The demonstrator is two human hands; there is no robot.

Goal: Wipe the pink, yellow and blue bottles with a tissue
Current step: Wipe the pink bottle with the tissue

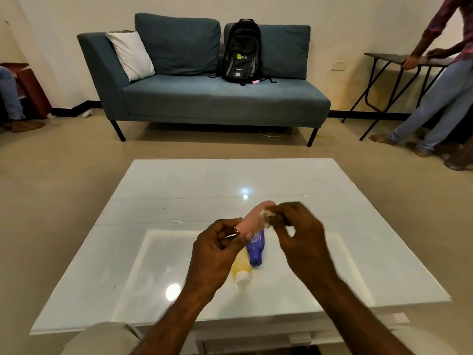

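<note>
My left hand (217, 248) grips the cap end of the pink bottle (252, 218), holding it tilted above the glossy white table (179, 190). My right hand (298, 234) pinches a crumpled white tissue (266, 216) against the pink bottle's upper side. Below my hands the yellow bottle (240, 263) with a white cap and the blue bottle (257, 248) lie side by side on the table, caps toward me. My left hand partly hides the yellow bottle's upper part.
A blue sofa (204, 98) with a black backpack (242, 51) and a white cushion stands beyond the table. A person (435, 93) leans on a folding table (399, 60) at the right. Another person's leg shows at the far left.
</note>
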